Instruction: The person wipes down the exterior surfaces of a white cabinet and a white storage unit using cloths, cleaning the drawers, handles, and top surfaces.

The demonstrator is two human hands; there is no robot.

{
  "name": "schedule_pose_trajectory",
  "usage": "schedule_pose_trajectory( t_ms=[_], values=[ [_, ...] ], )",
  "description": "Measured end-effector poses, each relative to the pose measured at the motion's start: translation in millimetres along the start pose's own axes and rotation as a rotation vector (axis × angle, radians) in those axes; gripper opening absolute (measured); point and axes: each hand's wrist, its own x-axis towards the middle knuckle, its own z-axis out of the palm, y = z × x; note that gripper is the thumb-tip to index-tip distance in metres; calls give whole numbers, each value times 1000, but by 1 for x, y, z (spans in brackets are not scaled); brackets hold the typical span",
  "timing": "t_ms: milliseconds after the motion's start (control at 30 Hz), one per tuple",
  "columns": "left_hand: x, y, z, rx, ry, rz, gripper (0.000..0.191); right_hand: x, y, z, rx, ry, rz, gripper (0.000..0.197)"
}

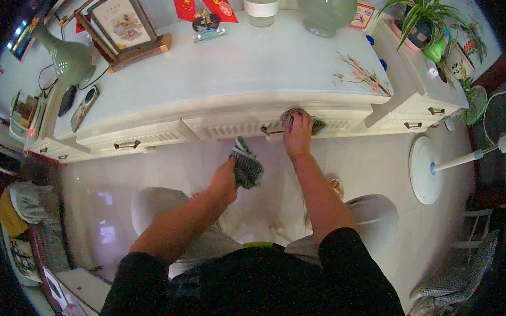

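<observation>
In front of me runs a long white cabinet (283, 69) with slatted drawer fronts. My right hand (298, 132) presses a grey-green cloth (319, 125) against the middle drawer front (224, 128), just right of its bronze-coloured handle (271, 130). Part of that cloth is covered by my fingers. Lower and to the left, my left hand (225, 180) grips a second dark grey-green knitted cloth (248, 168) with a pale edge. This cloth hangs above the tiled floor, apart from the drawer.
On the cabinet top stand a framed picture (122, 22), small red flags on a stand (205, 22), a glass jar (261, 8), and green vases (327, 9) (69, 60). A potted plant (418, 25) is at right. A white round stand base (425, 169) rests on the floor.
</observation>
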Motion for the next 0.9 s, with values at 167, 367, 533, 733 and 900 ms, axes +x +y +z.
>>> schedule_pose_trajectory(
  t_ms=[167,367,533,733,900],
  values=[
    [16,-31,-16,-197,-67,-54,30,-6,-4,12,26,-5,63,31],
    [22,-22,-3,-554,-95,-188,30,-44,2,31,16,-181,-108,37],
    [23,-18,7,-484,-36,-250,29,-36,5,22,-16,-326,-75,41],
    [32,-23,-1,-513,-14,-243,31,-30,47,7,142,-424,97,39],
    [33,-20,-10,-579,-8,-241,33,-11,78,-57,1218,417,1445,36]
  ],
)
